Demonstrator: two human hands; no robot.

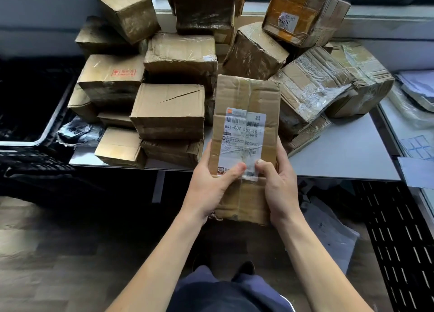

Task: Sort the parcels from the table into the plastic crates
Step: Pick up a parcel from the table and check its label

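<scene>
Parcel (245,100) held at frame centre, in front of the table (340,156), label (244,135) up. Left hand (211,187) and right hand (278,185) grip its near sides, thumbs on the label. Step appears to be label check; next, choosing a crate (60,110), centre left.
</scene>
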